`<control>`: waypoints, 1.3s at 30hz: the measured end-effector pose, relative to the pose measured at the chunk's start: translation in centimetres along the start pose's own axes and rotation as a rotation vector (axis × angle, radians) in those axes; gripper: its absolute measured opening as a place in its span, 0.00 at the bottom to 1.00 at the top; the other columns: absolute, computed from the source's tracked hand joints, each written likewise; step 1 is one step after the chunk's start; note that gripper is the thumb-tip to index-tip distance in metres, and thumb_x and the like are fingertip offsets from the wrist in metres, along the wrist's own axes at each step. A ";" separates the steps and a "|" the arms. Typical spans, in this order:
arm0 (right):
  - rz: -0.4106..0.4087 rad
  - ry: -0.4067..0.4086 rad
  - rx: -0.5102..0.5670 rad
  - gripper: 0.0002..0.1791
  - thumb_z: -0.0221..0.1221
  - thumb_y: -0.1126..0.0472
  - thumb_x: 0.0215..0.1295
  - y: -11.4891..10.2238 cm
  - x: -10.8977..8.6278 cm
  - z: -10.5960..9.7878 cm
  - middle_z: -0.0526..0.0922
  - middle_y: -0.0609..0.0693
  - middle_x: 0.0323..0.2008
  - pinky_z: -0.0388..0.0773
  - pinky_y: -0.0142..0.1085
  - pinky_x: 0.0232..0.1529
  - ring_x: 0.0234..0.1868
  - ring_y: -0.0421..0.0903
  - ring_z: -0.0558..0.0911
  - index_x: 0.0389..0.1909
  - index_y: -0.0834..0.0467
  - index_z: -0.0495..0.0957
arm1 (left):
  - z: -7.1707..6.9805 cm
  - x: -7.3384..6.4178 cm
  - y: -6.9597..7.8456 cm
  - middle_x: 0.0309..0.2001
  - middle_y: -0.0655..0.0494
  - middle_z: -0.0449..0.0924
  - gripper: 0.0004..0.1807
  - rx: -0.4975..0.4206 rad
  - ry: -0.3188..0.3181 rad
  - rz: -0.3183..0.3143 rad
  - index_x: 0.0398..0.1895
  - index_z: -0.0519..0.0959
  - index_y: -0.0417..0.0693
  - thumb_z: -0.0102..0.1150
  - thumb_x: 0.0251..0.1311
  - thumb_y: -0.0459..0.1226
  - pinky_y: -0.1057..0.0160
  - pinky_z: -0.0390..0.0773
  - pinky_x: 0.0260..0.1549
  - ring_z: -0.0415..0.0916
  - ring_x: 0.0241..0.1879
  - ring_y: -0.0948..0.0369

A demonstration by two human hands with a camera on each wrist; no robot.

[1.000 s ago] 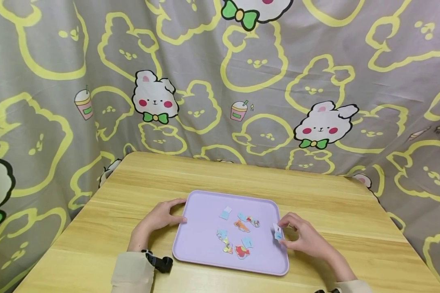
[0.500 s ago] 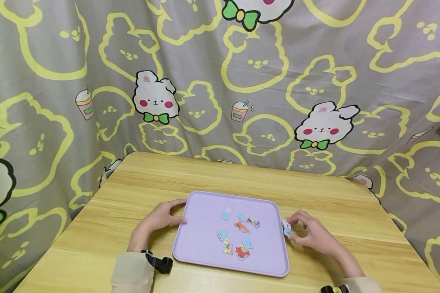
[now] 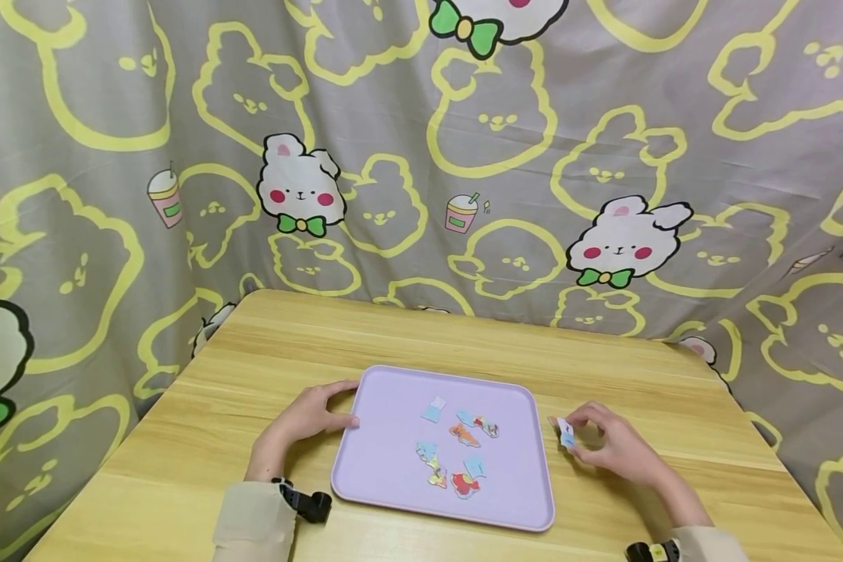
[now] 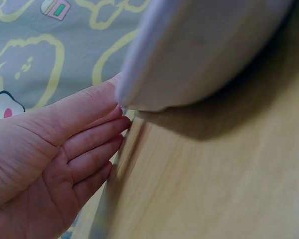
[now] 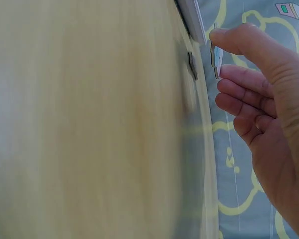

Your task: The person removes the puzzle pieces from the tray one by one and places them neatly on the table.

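My right hand (image 3: 621, 446) pinches a small white-and-blue picture puzzle piece (image 3: 566, 432) between thumb and fingers, just past the tray's right rim. Seen from the right wrist, this held puzzle piece (image 5: 217, 59) is nearly edge-on at the thumb tip. A second small piece (image 5: 192, 65) shows apart from it, close to the tabletop. At the left side of the lilac tray (image 3: 375, 460), my left hand (image 3: 311, 412) rests with thumb and index finger against the rim. In the left wrist view its fingers (image 4: 92, 149) are extended, with the thumb at the tray's edge.
Several cardboard picture pieces lie in the tray, among them a blue-and-white piece (image 3: 433, 407), an orange piece (image 3: 464, 434) and a red piece (image 3: 465, 485). The tray sits on a wooden table (image 3: 253, 343). A patterned curtain (image 3: 393, 117) surrounds the table's back and sides.
My right hand has moved right, carrying the puzzle piece from over the tray's right rim to outside it. The left hand and the tray hold their places.
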State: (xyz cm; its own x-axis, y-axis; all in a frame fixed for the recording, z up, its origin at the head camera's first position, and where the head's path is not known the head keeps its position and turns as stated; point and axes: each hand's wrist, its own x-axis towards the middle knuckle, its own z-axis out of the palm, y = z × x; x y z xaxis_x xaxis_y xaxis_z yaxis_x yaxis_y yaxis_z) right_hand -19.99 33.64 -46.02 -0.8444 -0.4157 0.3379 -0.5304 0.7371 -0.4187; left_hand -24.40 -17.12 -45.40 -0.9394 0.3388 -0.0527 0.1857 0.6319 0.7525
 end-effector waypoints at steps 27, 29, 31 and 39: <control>0.089 -0.076 -0.069 0.20 0.74 0.59 0.47 2.0 -0.4 -1.4 0.80 0.41 0.41 0.83 0.36 0.45 0.43 0.33 0.77 0.42 0.54 0.81 | 0.1 -0.1 -0.4 0.69 0.41 0.69 0.37 -0.013 -0.002 -0.006 0.69 0.70 0.48 0.70 0.55 0.46 0.38 0.62 0.70 0.61 0.71 0.40; 0.085 -0.082 -0.083 0.20 0.74 0.59 0.47 2.1 -0.3 -1.4 0.80 0.41 0.41 0.83 0.37 0.46 0.44 0.33 0.77 0.42 0.54 0.81 | 0.1 -0.1 -0.4 0.69 0.41 0.69 0.37 -0.015 -0.001 -0.007 0.69 0.70 0.49 0.70 0.55 0.46 0.38 0.62 0.70 0.61 0.71 0.40; 0.075 -0.083 -0.095 0.20 0.74 0.59 0.47 2.1 -0.2 -1.4 0.80 0.42 0.41 0.83 0.38 0.47 0.44 0.35 0.78 0.42 0.55 0.81 | 0.1 -0.1 -0.4 0.69 0.41 0.69 0.37 -0.015 -0.002 -0.007 0.69 0.70 0.49 0.70 0.55 0.46 0.38 0.62 0.70 0.61 0.71 0.40; 0.087 -0.120 -0.113 0.20 0.74 0.59 0.48 2.0 0.2 -1.6 0.81 0.44 0.41 0.83 0.38 0.47 0.44 0.39 0.80 0.43 0.57 0.81 | 0.0 -0.1 -0.2 0.69 0.41 0.69 0.37 -0.012 -0.002 -0.005 0.69 0.70 0.48 0.70 0.55 0.45 0.38 0.62 0.70 0.61 0.71 0.40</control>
State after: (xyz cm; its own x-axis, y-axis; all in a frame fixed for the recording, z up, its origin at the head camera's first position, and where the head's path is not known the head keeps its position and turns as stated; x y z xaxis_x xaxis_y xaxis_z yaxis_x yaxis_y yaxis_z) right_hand -21.11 35.84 -45.43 -0.8933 -0.4031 0.1988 -0.4487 0.8255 -0.3423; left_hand -24.38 -17.24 -45.54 -0.9396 0.3373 -0.0574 0.1778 0.6248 0.7603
